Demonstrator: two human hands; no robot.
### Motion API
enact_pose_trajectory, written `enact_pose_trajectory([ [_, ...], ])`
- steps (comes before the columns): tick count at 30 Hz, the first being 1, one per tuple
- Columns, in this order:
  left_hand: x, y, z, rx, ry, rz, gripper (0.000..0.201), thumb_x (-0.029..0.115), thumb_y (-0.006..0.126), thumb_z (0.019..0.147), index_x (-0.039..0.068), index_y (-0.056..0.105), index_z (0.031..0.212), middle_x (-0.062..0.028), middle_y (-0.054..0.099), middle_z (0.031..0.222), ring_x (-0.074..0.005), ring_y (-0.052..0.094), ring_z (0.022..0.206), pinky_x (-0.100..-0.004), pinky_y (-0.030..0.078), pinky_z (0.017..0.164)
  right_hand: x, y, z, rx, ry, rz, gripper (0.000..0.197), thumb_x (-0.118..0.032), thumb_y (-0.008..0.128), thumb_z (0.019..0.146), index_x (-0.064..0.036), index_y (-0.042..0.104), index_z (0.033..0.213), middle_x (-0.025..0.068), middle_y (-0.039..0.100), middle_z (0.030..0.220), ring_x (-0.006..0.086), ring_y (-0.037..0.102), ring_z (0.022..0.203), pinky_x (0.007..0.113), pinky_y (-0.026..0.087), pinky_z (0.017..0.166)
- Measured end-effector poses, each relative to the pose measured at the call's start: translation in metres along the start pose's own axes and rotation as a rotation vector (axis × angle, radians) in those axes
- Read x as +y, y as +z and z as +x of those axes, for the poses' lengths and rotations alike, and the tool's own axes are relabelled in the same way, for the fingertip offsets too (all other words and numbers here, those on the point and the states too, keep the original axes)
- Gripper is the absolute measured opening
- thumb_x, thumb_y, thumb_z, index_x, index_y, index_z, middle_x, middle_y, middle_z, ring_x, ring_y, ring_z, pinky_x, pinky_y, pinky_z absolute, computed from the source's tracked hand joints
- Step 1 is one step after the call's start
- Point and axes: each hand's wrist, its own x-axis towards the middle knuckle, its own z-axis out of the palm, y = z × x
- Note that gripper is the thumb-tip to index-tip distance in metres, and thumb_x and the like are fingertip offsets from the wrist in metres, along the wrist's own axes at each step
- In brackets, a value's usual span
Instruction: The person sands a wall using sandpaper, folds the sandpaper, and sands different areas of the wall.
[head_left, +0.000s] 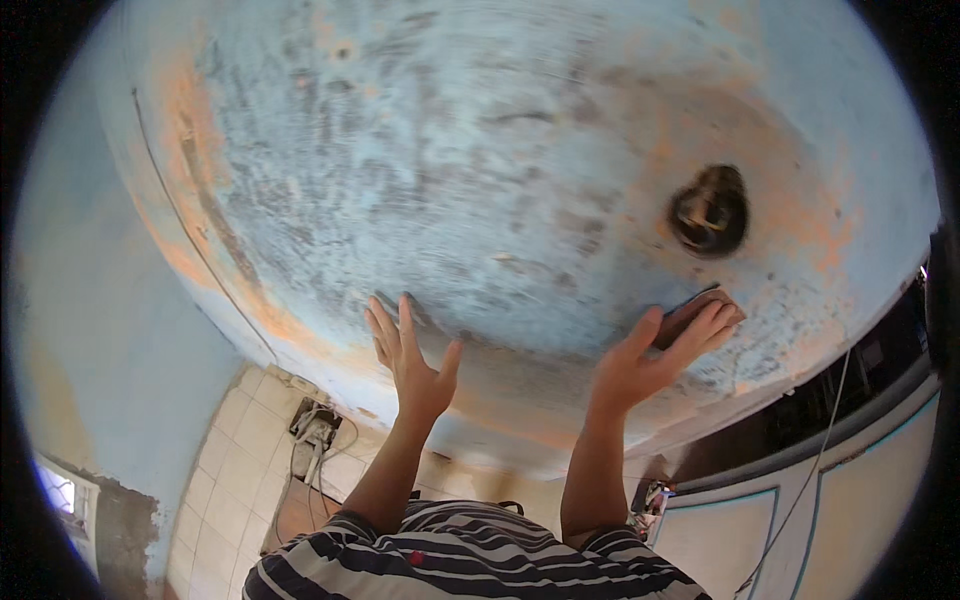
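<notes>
A worn light-blue painted surface point(420, 190) with dark smudges and orange patches fills the space before me. Against its lower part, my left hand point(412, 368) is spread, fingers stretched out and nothing in them; whether the palm touches I cannot tell. Farther right, my right hand point(645, 362) presses a folded brown sheet of sandpaper point(684, 322) to the surface, its fingers lying over the sheet. Just above that hand is a dark round hole point(708, 215) with something yellowish inside.
A thin cable point(185, 215) runs down the surface at left. Below it, a wall box point(316, 425) with loose wires sits among cream tiles point(225, 465). A window point(68, 505) is at lower left. Pale blue-edged panels point(720, 530) and a hanging cord point(815, 465) are at lower right.
</notes>
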Motion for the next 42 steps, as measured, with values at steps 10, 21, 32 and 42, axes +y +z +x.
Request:
enact_pose_trajectory([
  [10,-0.097,-0.06,0.059,-0.002,-0.041,-0.045,0.092,0.034,0.072,0.091,0.004,0.022,0.162,-0.0322,0.003,0.167,-0.0535,-0.001,0.154,-0.0694,0.006,0.117,-0.112,0.08,-0.048,-0.037,-0.079,0.071,0.049,-0.022,0.067,0.096,0.0001,0.058,0.139,0.0257,0.048,0.152,0.0521,0.027,0.149,0.064,0.024,0.116],
  [21,-0.138,-0.083,0.071,-0.133,0.064,-0.026,0.091,0.035,0.074,0.09,0.006,0.025,0.161,-0.0323,0.001,0.167,-0.0547,-0.006,0.153,-0.0758,0.006,0.112,-0.218,0.134,0.049,-0.159,-0.547,-0.061,0.04,-0.029,0.071,0.092,-0.0149,0.07,0.129,0.0095,0.058,0.147,0.0436,0.046,0.136,0.052,0.032,0.111],
  [32,-0.14,-0.09,0.073,-0.173,0.106,0.036,0.099,0.038,0.074,0.091,0.006,0.014,0.163,-0.0309,-0.005,0.167,-0.0539,-0.006,0.153,-0.0696,0.007,0.117,-0.237,0.14,0.09,-0.255,-0.714,-0.08,0.033,-0.023,0.07,0.093,-0.0224,0.073,0.126,-0.0015,0.063,0.141,0.0334,0.045,0.141,0.047,0.033,0.114],
  [42,-0.142,-0.092,0.071,-0.176,0.112,-0.059,0.096,0.039,0.076,0.088,0.008,0.023,0.162,-0.0329,0.001,0.167,-0.0567,-0.005,0.152,-0.0767,0.009,0.111,-0.238,0.148,0.125,-0.189,-0.976,-0.201,0.045,-0.022,0.072,0.091,-0.0238,0.064,0.135,-0.0016,0.052,0.153,0.0261,0.042,0.147,0.049,0.032,0.119],
])
